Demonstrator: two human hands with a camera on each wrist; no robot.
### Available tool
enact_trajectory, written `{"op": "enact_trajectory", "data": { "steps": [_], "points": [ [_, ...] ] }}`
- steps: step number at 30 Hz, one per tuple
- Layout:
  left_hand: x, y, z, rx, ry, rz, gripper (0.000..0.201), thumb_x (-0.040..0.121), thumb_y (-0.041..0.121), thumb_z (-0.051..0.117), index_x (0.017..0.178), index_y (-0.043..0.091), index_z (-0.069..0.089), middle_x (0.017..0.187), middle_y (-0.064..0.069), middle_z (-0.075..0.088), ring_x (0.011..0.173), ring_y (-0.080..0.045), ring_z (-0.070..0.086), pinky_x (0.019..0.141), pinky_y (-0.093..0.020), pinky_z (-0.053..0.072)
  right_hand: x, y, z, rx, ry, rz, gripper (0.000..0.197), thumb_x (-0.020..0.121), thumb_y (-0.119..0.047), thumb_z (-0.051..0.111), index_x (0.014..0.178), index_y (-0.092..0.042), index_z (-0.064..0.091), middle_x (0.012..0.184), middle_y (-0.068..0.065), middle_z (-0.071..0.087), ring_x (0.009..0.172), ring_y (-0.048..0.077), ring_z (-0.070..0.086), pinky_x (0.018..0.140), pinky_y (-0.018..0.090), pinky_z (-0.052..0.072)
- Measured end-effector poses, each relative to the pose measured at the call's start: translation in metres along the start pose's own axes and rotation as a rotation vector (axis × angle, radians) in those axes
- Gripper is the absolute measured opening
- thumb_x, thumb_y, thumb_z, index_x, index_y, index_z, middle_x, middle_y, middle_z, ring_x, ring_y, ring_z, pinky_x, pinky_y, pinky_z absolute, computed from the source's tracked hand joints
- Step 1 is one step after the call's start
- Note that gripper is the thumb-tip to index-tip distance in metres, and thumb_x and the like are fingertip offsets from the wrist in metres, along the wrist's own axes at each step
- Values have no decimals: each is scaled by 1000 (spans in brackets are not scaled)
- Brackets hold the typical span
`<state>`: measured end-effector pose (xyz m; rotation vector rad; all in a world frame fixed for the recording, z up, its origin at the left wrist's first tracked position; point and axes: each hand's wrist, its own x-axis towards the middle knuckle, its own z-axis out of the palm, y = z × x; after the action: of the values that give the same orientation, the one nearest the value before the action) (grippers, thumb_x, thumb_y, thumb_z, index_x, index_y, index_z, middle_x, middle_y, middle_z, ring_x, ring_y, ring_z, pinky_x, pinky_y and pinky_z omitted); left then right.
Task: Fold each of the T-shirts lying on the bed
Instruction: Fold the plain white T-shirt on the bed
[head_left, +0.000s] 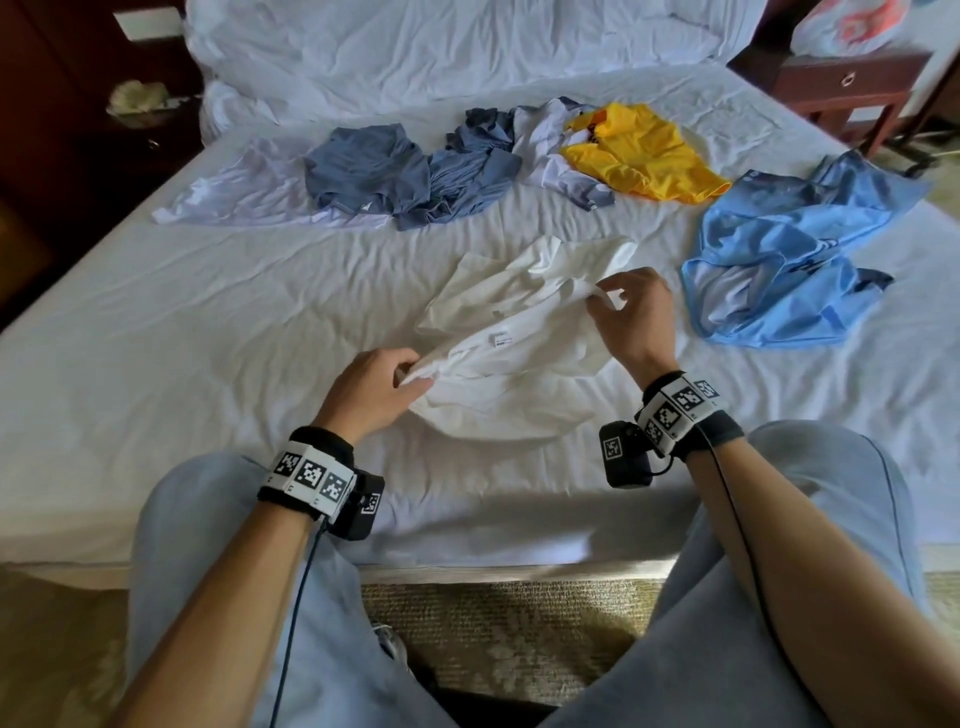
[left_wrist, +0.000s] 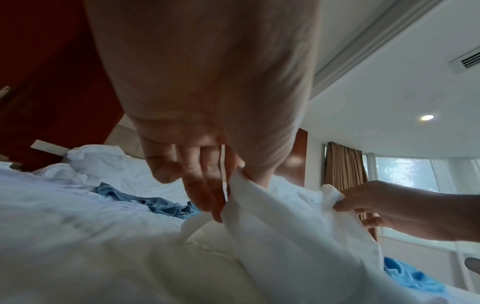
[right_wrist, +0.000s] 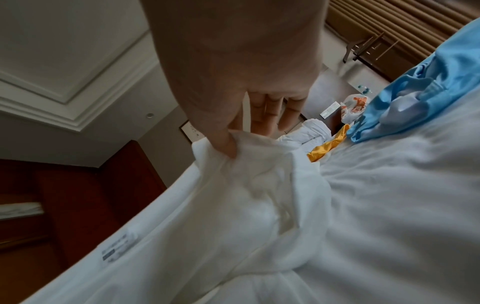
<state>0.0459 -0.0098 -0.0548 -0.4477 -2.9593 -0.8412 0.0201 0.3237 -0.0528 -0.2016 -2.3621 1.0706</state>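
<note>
A crumpled white T-shirt (head_left: 514, 358) lies on the bed's near middle, its small label (head_left: 501, 339) showing. My left hand (head_left: 382, 387) pinches its near left edge between thumb and fingers, as the left wrist view shows at the white T-shirt (left_wrist: 280, 226). My right hand (head_left: 631, 312) pinches a fold at the shirt's right side, lifted a little off the sheet; in the right wrist view the thumb presses the white T-shirt (right_wrist: 233, 185). Farther back lie a pale white shirt (head_left: 244, 189), two grey-blue shirts (head_left: 410, 174), a yellow shirt (head_left: 644, 150) and a light blue shirt (head_left: 789, 254).
The bed (head_left: 182, 332) has a rumpled white sheet and a bunched duvet (head_left: 441, 47) at the head. A dark nightstand (head_left: 852, 88) with a plastic bag stands at the right. My knees in light trousers are at the bed's near edge, over a woven rug (head_left: 509, 634).
</note>
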Motion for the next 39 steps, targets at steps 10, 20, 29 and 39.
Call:
{"op": "enact_trajectory", "data": {
  "steps": [10,20,29,39],
  "points": [
    [1,4,-11,-170,254,9,47,106,31,52,63,16,37,54,7,32,54,-10,31,54,-29,25,-3,-7,-3,-264,-212,-136,19,85,-26,74,103,-22,79,97,0,58,91,22,57,68,32,41],
    [-3,3,-14,10,143,-86,10,84,25,77,80,23,68,69,11,66,66,-9,62,65,-31,52,-7,-6,-2,-60,-412,-112,13,82,-30,84,86,-19,80,78,-6,69,65,-1,61,61,13,45],
    [-5,21,-9,-565,231,-309,12,97,17,63,101,7,69,52,-10,62,38,-21,47,42,-25,37,-11,-9,-3,-117,-300,-60,9,87,-32,78,93,-25,79,64,-9,60,59,7,54,55,29,39],
    [-4,46,-9,-619,490,-288,11,103,11,53,110,5,60,91,-10,77,60,-22,75,39,-29,49,-22,-34,-12,304,-86,159,16,93,-15,62,107,-12,68,76,0,76,56,15,72,54,43,61]
  ]
}}
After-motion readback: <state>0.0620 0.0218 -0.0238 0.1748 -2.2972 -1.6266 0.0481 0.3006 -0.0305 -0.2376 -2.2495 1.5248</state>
